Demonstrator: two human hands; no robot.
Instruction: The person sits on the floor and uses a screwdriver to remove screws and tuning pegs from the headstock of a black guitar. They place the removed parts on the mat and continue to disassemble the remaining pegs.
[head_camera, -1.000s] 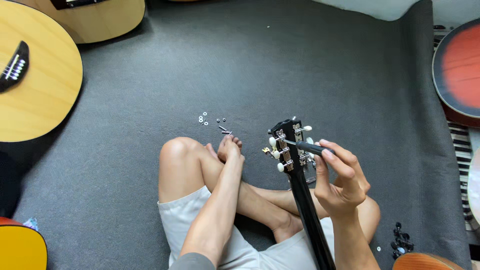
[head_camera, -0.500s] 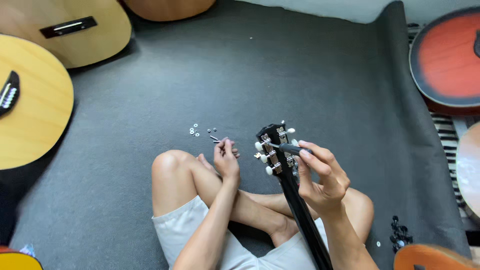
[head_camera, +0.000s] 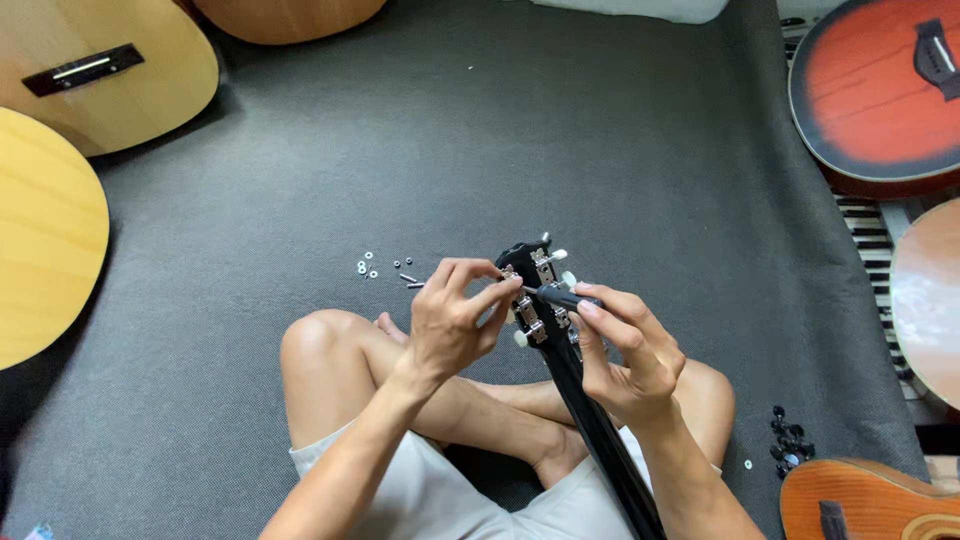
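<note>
I sit cross-legged on a grey mat with a black guitar neck (head_camera: 600, 430) rising between my legs. Its headstock (head_camera: 535, 290) carries silver tuning machines with white knobs. My right hand (head_camera: 625, 345) grips a dark screwdriver (head_camera: 565, 296) whose tip points left at the headstock. My left hand (head_camera: 455, 320) is raised beside the headstock, its fingertips pinched at the screwdriver's tip; whether a small part sits between them I cannot tell. Small washers and screws (head_camera: 385, 268) lie on the mat just beyond my left hand.
Pale wooden guitar bodies (head_camera: 60, 100) lie at the left and top left, a brown one (head_camera: 290, 15) at the top. A red sunburst guitar (head_camera: 880, 90) lies top right, another (head_camera: 860, 500) bottom right. Black tuner parts (head_camera: 790, 445) sit by my right knee.
My left hand has lifted from the small parts near my foot up to the headstock, meeting the screwdriver tip. The view has tilted down a little.
</note>
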